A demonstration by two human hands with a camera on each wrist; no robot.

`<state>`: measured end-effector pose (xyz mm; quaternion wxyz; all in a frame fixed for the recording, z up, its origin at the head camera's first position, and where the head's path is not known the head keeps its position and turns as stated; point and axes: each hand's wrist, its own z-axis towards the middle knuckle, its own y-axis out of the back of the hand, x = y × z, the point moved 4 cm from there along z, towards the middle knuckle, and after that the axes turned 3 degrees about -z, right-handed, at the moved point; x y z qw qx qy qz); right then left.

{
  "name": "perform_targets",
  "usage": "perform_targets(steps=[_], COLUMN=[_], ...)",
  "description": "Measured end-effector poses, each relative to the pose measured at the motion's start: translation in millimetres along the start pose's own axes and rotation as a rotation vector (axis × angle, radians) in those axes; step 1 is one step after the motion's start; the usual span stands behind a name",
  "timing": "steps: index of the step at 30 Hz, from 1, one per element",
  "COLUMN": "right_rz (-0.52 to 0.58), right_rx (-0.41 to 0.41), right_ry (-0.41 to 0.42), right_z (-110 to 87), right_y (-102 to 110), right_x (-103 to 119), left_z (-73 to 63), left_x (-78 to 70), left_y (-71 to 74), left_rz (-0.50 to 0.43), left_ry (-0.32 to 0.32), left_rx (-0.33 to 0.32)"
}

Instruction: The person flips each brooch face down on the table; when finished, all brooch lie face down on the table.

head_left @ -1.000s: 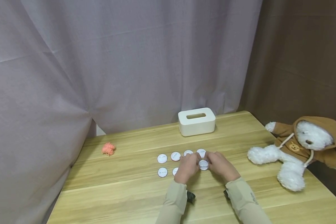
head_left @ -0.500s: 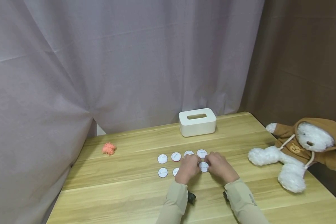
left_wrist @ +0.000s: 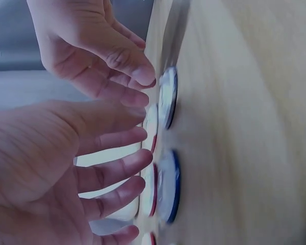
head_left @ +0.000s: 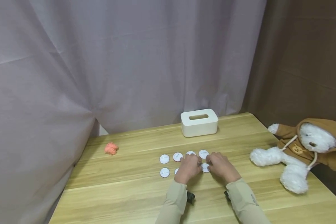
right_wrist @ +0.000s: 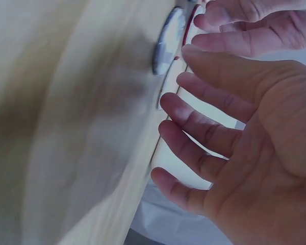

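Several round pin-back badges lie in two rows on the wooden table, white backs up, such as the front-left badge (head_left: 165, 172) and the back-right badge (head_left: 203, 154). Between my hands is the front-right badge (head_left: 205, 168), flat on the wood in the right wrist view. My left hand (head_left: 189, 168) is at its left side, fingers spread and partly covering neighbouring badges. On the other side is my right hand (head_left: 221, 167), its fingers (right_wrist: 194, 109) loosely bent and holding nothing. A blue-rimmed badge (left_wrist: 169, 186) lies near my left fingertips. Whether a fingertip touches any badge is unclear.
A white tissue box (head_left: 199, 123) stands at the back of the table (head_left: 123, 193). Coral yarn (head_left: 111, 148) lies at the left. At the right edge sits a white plush bear (head_left: 299, 152) in a brown hoodie. Grey curtain (head_left: 140, 68) hangs behind.
The front-right badge has shifted slightly toward me, away from the back row, with both hands staying beside it. The head view has turned a little left.
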<state>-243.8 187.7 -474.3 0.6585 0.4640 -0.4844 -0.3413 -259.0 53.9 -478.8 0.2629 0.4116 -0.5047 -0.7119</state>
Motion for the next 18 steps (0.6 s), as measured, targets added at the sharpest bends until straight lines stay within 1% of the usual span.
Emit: perform_targets(steps=[2,7,13,16,18], right_rz=[-0.004,-0.009,-0.026,-0.021,-0.018], right_rx=[0.004,0.021,0.02,0.032,0.032], right_ry=[0.008,0.003,0.017,-0.001,-0.006], right_z=[2.9,12.0,23.9,28.2,29.5], right_y=[2.2,4.7,-0.4,-3.4,-4.3], right_x=[1.8,8.8,22.1,27.0,29.0], left_z=[-0.5,-4.7,-17.1,-23.0,-25.7], left_x=[4.2,19.2,38.1,46.3,50.0], left_y=[3.2,12.6,21.2,22.4,22.6], left_rz=[-0.032,-0.093,-0.087,-0.115,-0.127], left_ry=[0.01,0.07,0.135,0.149,0.149], left_rx=[-0.005,0.012,0.026,0.015,-0.004])
